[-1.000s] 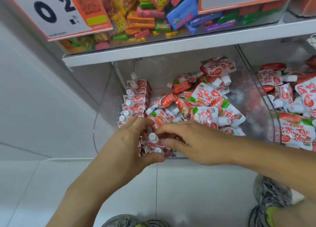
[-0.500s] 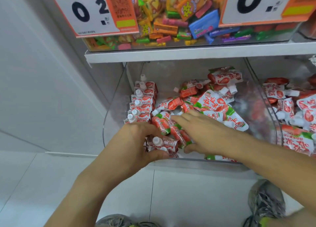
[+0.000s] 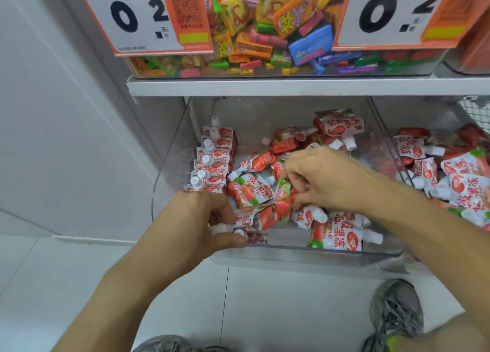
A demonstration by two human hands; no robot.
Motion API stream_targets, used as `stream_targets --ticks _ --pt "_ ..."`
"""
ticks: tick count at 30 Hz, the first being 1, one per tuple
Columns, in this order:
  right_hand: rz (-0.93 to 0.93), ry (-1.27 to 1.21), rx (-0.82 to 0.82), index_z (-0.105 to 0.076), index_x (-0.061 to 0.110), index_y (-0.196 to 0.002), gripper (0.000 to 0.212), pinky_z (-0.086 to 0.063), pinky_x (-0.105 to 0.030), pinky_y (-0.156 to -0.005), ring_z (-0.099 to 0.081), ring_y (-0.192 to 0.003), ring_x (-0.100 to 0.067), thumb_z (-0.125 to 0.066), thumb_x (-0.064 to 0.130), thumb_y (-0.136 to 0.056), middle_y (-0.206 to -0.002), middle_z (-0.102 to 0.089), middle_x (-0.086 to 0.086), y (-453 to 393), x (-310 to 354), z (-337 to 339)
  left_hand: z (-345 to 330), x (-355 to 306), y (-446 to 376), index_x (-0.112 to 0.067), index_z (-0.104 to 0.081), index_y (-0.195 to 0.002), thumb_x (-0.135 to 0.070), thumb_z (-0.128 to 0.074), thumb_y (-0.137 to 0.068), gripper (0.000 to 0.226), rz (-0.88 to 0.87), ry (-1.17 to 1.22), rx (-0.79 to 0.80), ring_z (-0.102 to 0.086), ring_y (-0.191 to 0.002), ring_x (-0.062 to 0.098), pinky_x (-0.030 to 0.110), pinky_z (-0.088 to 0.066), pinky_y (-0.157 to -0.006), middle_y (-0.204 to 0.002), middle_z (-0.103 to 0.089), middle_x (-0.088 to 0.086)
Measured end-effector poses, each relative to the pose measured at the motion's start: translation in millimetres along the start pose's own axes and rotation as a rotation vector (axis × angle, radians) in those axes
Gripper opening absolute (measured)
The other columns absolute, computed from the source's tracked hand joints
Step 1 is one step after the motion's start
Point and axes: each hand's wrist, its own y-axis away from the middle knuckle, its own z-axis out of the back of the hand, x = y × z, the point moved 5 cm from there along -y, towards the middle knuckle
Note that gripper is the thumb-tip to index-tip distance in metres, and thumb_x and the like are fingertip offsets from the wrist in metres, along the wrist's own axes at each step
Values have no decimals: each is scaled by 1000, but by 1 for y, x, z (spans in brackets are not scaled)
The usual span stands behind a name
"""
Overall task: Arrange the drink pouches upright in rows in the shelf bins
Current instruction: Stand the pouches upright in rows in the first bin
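Note:
A clear plastic shelf bin (image 3: 169, 182) holds red and white strawberry drink pouches with white caps. Along its left wall several pouches stand upright in a row (image 3: 212, 161). The others lie in a loose heap (image 3: 305, 145) across the middle and right. My left hand (image 3: 196, 219) grips a small bunch of pouches (image 3: 252, 221) at the bin's front left, thumb under their caps. My right hand (image 3: 326, 179) reaches into the heap and pinches a red pouch (image 3: 282, 203) between thumb and fingers.
A second clear bin (image 3: 450, 171) of the same pouches sits to the right. The white shelf edge (image 3: 291, 86) above carries a bin of mixed sweets (image 3: 265, 33) with orange price cards. A white wall stands to the left. My shoes (image 3: 395, 309) rest on the tiled floor below.
My right hand has moved from beside the left hand deeper and rightwards into the heap and taken hold of a red pouch. My left hand keeps its bunch at the front.

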Motion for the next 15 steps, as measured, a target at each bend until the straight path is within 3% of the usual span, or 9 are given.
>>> stream_targets --ticks 2,4,6,8,11,13,15 --pt "3 -21 -34 -44 31 -69 46 -50 -33 -68 -54 -71 -6 -90 27 -66 -76 -54 14 1 -2 16 0 2 0 -31 -59 -64 -43 -88 -59 31 19 21 6 -53 -61 -4 10 -39 -52 -55 -53 -13" --pt "14 -87 -60 -56 35 -97 42 -50 -33 -76 -57 -84 -9 -87 36 -69 -94 -59 13 3 -7 27 -1 2 -1 -31 -59 -63 -40 -89 -59 32 21 43 16 -51 -56 -3 9 -37 -50 -53 -52 -13" --pt "-12 -107 -87 -54 40 -126 51 -49 -36 -83 -56 -93 -12 -72 49 -79 -106 -53 9 6 -13 35 -3 1 -2 -29 -64 -68 -36 -90 -59 29 12 72 28 -52 -56 0 10 -38 -50 -56 -57 -11" --pt "-43 -128 -183 -55 42 -124 40 -49 -40 -86 -54 -92 -13 -58 55 -86 -103 -48 7 10 -13 42 -6 -2 -5 -31 -68 -78 -35 -89 -60 28 -5 88 54 -55 -62 2 12 -41 -54 -63 -61 -11" --pt "-134 -359 -281 -56 35 -110 28 -52 -41 -87 -59 -97 -9 -60 51 -87 -104 -57 9 11 -3 38 -11 -8 -6 -32 -72 -95 -36 -86 -66 32 -33 104 109 -57 -73 -2 9 -44 -62 -69 -61 -18" --pt "-199 -623 -201 -52 34 -103 34 -57 -45 -84 -67 -97 -11 -64 57 -80 -104 -67 9 7 6 20 -11 -9 -5 -33 -72 -98 -37 -83 -70 30 -51 99 117 -57 -81 -3 8 -44 -65 -73 -61 -20" --pt "-150 -599 36 -49 34 -110 44 -55 -46 -87 -68 -100 -14 -68 58 -78 -110 -70 6 4 17 -9 -11 -9 -3 -33 -73 -98 -37 -81 -72 28 -76 103 107 -58 -83 -2 7 -44 -66 -73 -62 -21"
